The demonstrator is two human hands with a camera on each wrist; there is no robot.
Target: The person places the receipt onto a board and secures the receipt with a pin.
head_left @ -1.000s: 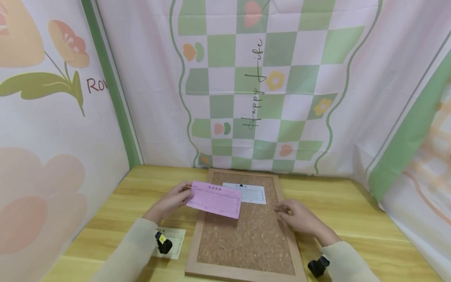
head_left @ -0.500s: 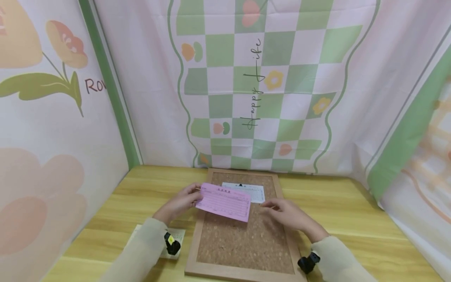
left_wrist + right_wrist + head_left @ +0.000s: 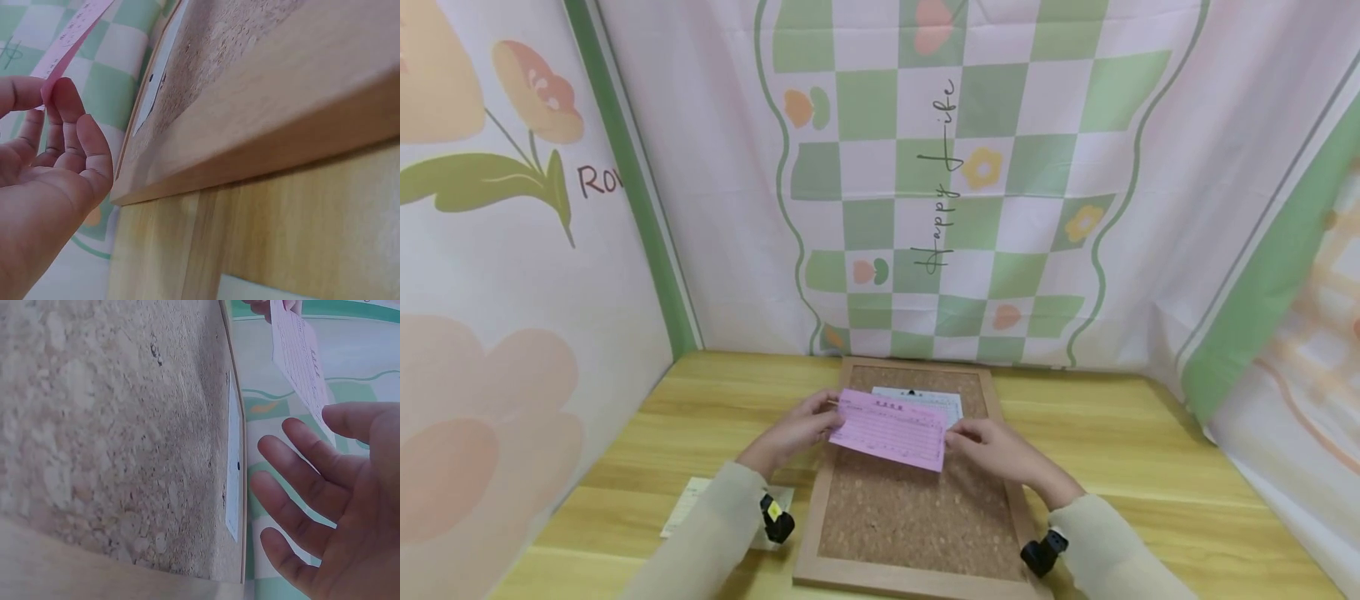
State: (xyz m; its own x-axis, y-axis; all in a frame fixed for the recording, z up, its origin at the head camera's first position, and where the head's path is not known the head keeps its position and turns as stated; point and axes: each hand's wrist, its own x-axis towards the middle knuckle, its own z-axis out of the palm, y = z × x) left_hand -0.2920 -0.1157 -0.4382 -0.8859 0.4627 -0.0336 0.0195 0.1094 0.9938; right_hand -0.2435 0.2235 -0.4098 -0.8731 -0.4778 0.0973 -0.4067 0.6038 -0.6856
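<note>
A pink printed slip of paper [image 3: 891, 429] is held up over the cork board [image 3: 925, 517], tilted. My left hand [image 3: 797, 429] pinches its left end between thumb and fingers, plain in the left wrist view, where the slip [image 3: 72, 40] shows nearly edge-on. My right hand [image 3: 1000, 450] is at the slip's right edge. In the right wrist view, the right hand's [image 3: 337, 487] fingers are spread, with the slip's end [image 3: 312, 394] reaching between thumb and index finger. Behind the pink slip, a pale blue slip [image 3: 953, 404] lies on the board with a black pin [image 3: 912, 392] at its top.
The board's wooden frame [image 3: 917, 579] rests on a wood-grain table [image 3: 1120, 433]. Pale yellowish paper [image 3: 683, 504] lies on the table at left, partly under the left sleeve [image 3: 715, 517]. A checked curtain [image 3: 925, 208] hangs behind the table's far edge.
My left hand has carried the pink slip rightward over the board. My right hand has moved left from the board's right edge to the slip's right edge.
</note>
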